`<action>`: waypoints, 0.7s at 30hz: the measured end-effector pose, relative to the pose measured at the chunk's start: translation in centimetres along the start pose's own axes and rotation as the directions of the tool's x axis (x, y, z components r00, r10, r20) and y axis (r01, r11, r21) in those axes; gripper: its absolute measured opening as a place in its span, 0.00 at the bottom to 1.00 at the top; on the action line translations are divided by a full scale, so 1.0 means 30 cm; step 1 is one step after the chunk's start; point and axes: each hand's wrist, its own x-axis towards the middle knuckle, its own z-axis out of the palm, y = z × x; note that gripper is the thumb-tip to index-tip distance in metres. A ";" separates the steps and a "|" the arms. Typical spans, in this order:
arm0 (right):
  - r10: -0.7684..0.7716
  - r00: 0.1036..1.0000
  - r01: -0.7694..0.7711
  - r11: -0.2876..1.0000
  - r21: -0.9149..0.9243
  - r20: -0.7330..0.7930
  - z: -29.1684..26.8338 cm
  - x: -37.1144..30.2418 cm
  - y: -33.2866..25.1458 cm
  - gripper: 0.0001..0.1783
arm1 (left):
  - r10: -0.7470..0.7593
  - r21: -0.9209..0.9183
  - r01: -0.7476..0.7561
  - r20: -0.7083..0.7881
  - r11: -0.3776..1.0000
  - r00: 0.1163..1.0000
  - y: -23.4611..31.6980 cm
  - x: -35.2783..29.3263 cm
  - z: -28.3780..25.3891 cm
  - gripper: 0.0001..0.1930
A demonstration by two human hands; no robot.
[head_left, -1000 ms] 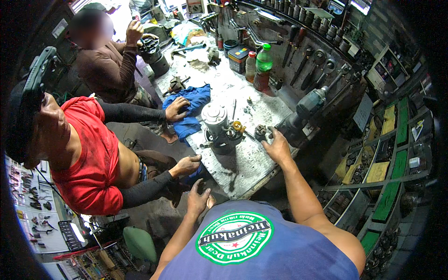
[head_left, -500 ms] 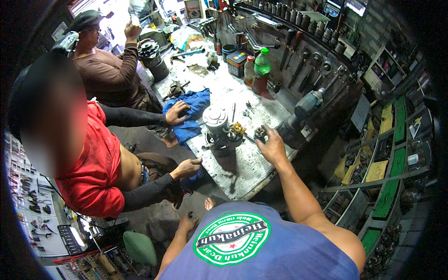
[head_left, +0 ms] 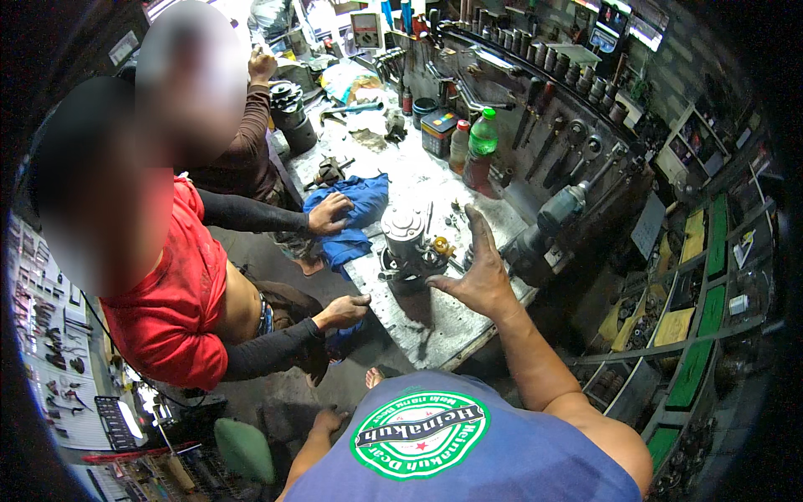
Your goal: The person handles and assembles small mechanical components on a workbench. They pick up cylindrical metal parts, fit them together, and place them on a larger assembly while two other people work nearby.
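Observation:
My right hand (head_left: 483,280) is over the near right part of the workbench (head_left: 452,339). Its fingers are stretched up, the thumb stands well apart, and nothing shows in its grasp. Just left of the thumb stands a silver, cylindrical motor-like unit (head_left: 404,224) on a dark base. A yellow brass-coloured part (head_left: 442,246) sits at its right side. Small metal pieces lie behind my fingers, partly hidden by them. My left hand (head_left: 329,420) hangs low beside my body, off the bench; its fingers are too unclear to read.
A co-worker in a red shirt (head_left: 196,289) stands at left, one hand (head_left: 330,214) on a blue cloth (head_left: 360,201). Another person is behind. Bottles (head_left: 483,138), a power tool (head_left: 560,209) and sockets line the bench's right side. Parts shelves (head_left: 698,335) stand at right.
My right hand was reaching to a small dark metal part on the bench; now it is spread open and raised. My left hand's fingers show less. The view has shifted slightly.

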 end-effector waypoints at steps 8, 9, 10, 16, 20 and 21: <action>0.070 0.998 -0.070 0.997 -0.006 -0.002 -0.007 0.000 0.035 0.80 | 0.080 -0.159 -0.092 -0.083 0.983 0.993 0.196 0.014 -0.064 0.42; 0.080 0.997 -0.080 0.996 -0.024 -0.017 -0.015 0.000 0.048 0.80 | 0.085 -0.160 -0.097 -0.080 0.982 0.993 0.203 0.015 -0.069 0.42; 0.078 0.996 -0.079 0.997 -0.024 -0.036 -0.024 -0.001 0.065 0.78 | 0.090 -0.160 -0.101 -0.076 0.982 0.993 0.203 0.018 -0.073 0.41; 0.226 0.964 -0.236 0.970 -0.058 -0.141 -0.038 0.003 0.263 0.61 | 0.016 -0.064 -0.015 0.019 0.998 1.000 0.102 0.007 -0.073 0.40; 0.406 0.914 -0.402 0.905 -0.141 -0.001 -0.012 -0.044 0.344 0.48 | -0.024 -0.024 0.025 0.025 0.999 0.999 0.063 -0.036 -0.082 0.41; 0.367 0.930 -0.356 0.919 -0.167 0.037 -0.007 -0.052 0.343 0.46 | -0.028 0.020 0.027 0.021 0.999 0.999 0.067 -0.046 -0.088 0.41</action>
